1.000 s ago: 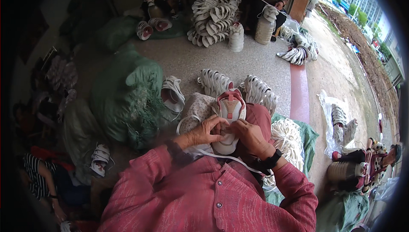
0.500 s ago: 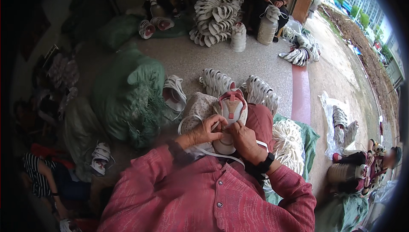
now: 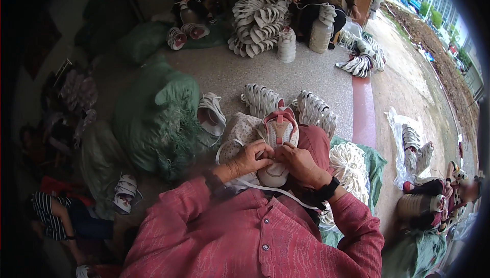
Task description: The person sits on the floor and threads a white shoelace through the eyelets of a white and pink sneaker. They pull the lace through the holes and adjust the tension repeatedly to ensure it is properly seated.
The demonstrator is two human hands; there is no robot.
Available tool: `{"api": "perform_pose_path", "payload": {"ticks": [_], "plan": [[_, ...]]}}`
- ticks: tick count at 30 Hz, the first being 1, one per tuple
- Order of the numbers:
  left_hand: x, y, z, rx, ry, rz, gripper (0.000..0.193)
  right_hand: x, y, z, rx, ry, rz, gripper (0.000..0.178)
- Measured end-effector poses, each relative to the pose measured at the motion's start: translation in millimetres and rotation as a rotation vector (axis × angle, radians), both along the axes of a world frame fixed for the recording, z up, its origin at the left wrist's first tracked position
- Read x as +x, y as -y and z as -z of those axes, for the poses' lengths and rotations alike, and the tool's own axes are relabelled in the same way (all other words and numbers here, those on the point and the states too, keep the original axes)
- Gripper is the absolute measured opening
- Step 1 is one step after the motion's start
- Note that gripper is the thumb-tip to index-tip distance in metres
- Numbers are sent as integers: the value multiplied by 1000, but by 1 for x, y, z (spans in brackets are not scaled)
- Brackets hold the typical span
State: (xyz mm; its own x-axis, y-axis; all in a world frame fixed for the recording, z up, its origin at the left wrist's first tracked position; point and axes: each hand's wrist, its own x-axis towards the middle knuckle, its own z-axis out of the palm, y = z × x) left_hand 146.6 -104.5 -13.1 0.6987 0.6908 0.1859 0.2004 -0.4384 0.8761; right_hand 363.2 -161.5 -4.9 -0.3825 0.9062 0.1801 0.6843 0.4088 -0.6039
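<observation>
I watched from the head camera as both hands worked on one pink and white shoe (image 3: pixel 278 137) that rested on the lap, its toe pointing away from the body. The left hand (image 3: pixel 248 158) had its grip pinched on the shoe's near edge, fingers curled in at the lace area. The right hand (image 3: pixel 300 163), with a black wristband behind it, was clenched on the same spot from the other side; the fingertips of the two hands nearly met over the middle of the shoe. A white lace (image 3: pixel 278 191) trailed from under the hands, across the lap toward the right forearm, so I judged the lacing to be only partly done: a long loose length was left to thread, and I could not tell how many eyelets were filled, since the fingers hid them.

Just beyond the shoe, two rows of white shoe pieces (image 3: pixel 311 109) stood on the floor, and a bundle of white laces (image 3: pixel 349 163) lay on a green sheet near the right elbow. A large green sack (image 3: pixel 153 119) sat to the left, with another shoe (image 3: pixel 210 117) beside it. Farther off, a big stacked pile of white soles (image 3: pixel 260 17) lay near two seated people. From all that stock, I judged that much work remained.
</observation>
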Motion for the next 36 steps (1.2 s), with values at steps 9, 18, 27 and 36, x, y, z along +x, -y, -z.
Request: {"api": "perform_pose_path", "payload": {"ticks": [9, 18, 27, 36], "plan": [[10, -4, 7, 291, -10, -24, 13, -4, 19, -6, 104, -19, 106, 14], [6, -2, -4, 100, -72, 15, 14, -5, 23, -3, 92, 39, 202, 11], [8, -5, 6, 243, -26, -14, 13, 6, 12, -27, 50, -27, 56, 15], [-12, 2, -27, 536, -159, -210, 9, 8, 16, -26, -50, -98, 20, 17]]}}
